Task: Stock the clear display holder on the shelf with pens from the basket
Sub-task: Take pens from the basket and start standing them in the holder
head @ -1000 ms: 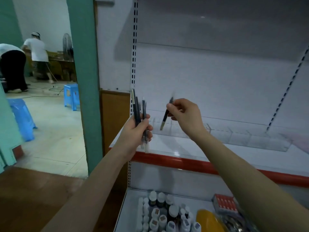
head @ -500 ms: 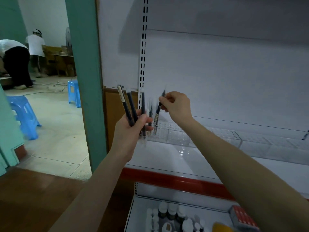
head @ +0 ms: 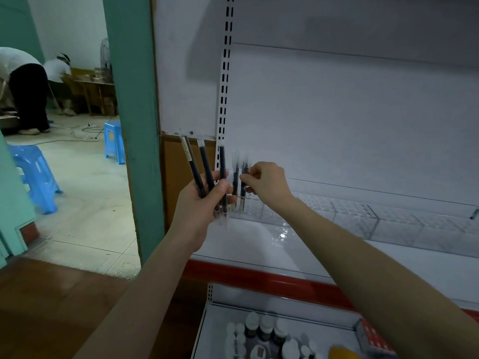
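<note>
My left hand (head: pixel 204 203) grips a fan of three dark pens (head: pixel 207 172) with clear caps, held upright in front of the shelf's left end. My right hand (head: pixel 267 183) pinches one dark pen (head: pixel 243 182) near its top, tip down into the leftmost end of the clear display holder (head: pixel 350 216). Another dark pen (head: pixel 235 180) stands upright in that end, just left of the pinched one. The holder is a long row of clear compartments along the back of the white shelf (head: pixel 285 250). The basket is out of view.
A teal pillar (head: pixel 134 125) stands left of the shelf. A slotted white upright (head: pixel 225 73) runs up the back panel. The lower shelf holds small bottles (head: pixel 261 332) and a red box (head: pixel 373 338). Blue stools (head: pixel 114 141) and two bent-over people (head: pixel 28 86) are far left.
The view has drifted rightward and closer. My right hand has lowered its pen from mid-air down into the holder's left end. My left hand keeps its bunch, now fanned wider.
</note>
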Available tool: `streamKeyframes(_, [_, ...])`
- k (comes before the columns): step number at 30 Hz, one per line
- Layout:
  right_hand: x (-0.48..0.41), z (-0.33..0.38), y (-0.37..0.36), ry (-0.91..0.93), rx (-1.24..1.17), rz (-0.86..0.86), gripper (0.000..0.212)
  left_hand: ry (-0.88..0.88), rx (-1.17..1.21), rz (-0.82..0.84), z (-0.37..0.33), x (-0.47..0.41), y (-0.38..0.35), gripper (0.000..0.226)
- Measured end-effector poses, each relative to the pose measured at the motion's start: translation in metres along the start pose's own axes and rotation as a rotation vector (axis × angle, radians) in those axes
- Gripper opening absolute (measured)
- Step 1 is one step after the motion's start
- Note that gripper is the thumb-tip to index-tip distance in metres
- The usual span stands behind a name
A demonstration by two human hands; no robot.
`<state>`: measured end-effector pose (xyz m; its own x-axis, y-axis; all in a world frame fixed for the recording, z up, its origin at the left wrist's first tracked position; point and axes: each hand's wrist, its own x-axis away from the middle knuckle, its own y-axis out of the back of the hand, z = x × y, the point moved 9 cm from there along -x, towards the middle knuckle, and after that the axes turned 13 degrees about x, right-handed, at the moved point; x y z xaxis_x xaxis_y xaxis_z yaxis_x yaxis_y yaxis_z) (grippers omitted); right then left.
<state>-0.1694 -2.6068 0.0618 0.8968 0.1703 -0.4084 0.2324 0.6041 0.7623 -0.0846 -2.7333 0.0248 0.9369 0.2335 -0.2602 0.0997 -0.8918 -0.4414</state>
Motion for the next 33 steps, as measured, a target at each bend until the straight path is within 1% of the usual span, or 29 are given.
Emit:
streamKeyframes(2, [0.001,-0.001,-0.003,-0.001,0.025,0.031,0.021,0.006,-0.01,-0.001,0.0,0.002,0.0,0.016])
streamKeyframes(4, [0.002,-0.002,0.003,-0.019,0.063,0.036,0.032,0.008,-0.019,0.006,-0.001,0.003,-0.001,0.016])
streamKeyframes(5, [0.004,-0.003,0.011,-0.031,0.043,0.008,0.037,0.007,-0.026,0.016,-0.002,0.004,-0.003,0.017])
streamKeyframes(6, [0.008,-0.001,0.022,-0.032,-0.03,-0.045,0.036,0.005,-0.033,0.03,-0.003,0.005,-0.005,0.017])
streamKeyframes(8, [0.021,0.008,0.048,0.012,-0.254,-0.14,0.024,-0.004,-0.047,0.06,-0.005,0.007,-0.012,0.017])
streamKeyframes(10, [0.035,0.019,0.06,0.065,-0.4,-0.093,0.019,0.0,-0.059,0.084,-0.004,0.01,-0.022,0.016])
streamKeyframes(12, [0.043,0.022,0.063,0.08,-0.461,-0.03,0.019,0.02,-0.065,0.111,-0.001,0.014,-0.034,0.014])
streamKeyframes(13, [0.044,0.021,0.067,0.074,-0.487,-0.036,0.016,0.036,-0.061,0.124,0.001,0.016,-0.039,0.014])
streamKeyframes(15, [0.042,0.009,0.077,0.023,-0.577,-0.092,0.013,0.074,-0.044,0.159,0.005,0.021,-0.048,0.015])
streamKeyframes(17, [0.039,-0.009,0.085,-0.066,-0.679,-0.148,0.017,0.119,-0.039,0.21,0.009,0.027,-0.052,0.016])
streamKeyframes(19, [0.035,-0.024,0.088,-0.134,-0.723,-0.166,0.022,0.15,-0.05,0.244,0.01,0.033,-0.054,0.016])
streamKeyframes(20, [0.034,-0.029,0.087,-0.152,-0.693,-0.164,0.027,0.16,-0.043,0.24,0.01,0.034,-0.054,0.015])
streamKeyframes(21, [0.034,-0.033,0.086,-0.158,-0.603,-0.167,0.034,0.17,-0.023,0.221,0.009,0.033,-0.053,0.014])
streamKeyframes(22, [0.036,-0.036,0.087,-0.141,-0.458,-0.198,0.038,0.18,0.002,0.192,0.008,0.032,-0.052,0.013])
streamKeyframes(23, [0.039,-0.035,0.091,-0.083,-0.29,-0.266,0.04,0.184,0.018,0.163,0.007,0.03,-0.051,0.013])
streamKeyframes(24, [0.044,-0.028,0.096,0.028,-0.143,-0.344,0.037,0.183,0.024,0.142,0.005,0.028,-0.051,0.012])
streamKeyframes(25, [0.052,-0.016,0.098,0.187,-0.034,-0.407,0.035,0.177,0.021,0.134,0.004,0.026,-0.051,0.012])
streamKeyframes(27, [0.066,0.007,0.085,0.496,0.168,-0.436,0.03,0.167,0.014,0.142,0.003,0.023,-0.053,0.012])
streamKeyframes(28, [0.069,0.012,0.077,0.587,0.252,-0.441,0.029,0.163,0.007,0.146,0.003,0.022,-0.054,0.012])
streamKeyframes(30, [0.068,0.018,0.067,0.657,0.337,-0.447,0.032,0.139,-0.017,0.14,0.002,0.019,-0.054,0.013])
streamKeyframes(31, [0.064,0.02,0.065,0.666,0.34,-0.443,0.033,0.118,-0.026,0.128,0.001,0.016,-0.052,0.014])
streamKeyframes(33, [0.053,0.021,0.065,0.635,0.268,-0.415,0.03,0.071,-0.032,0.091,-0.004,0.012,-0.045,0.015])
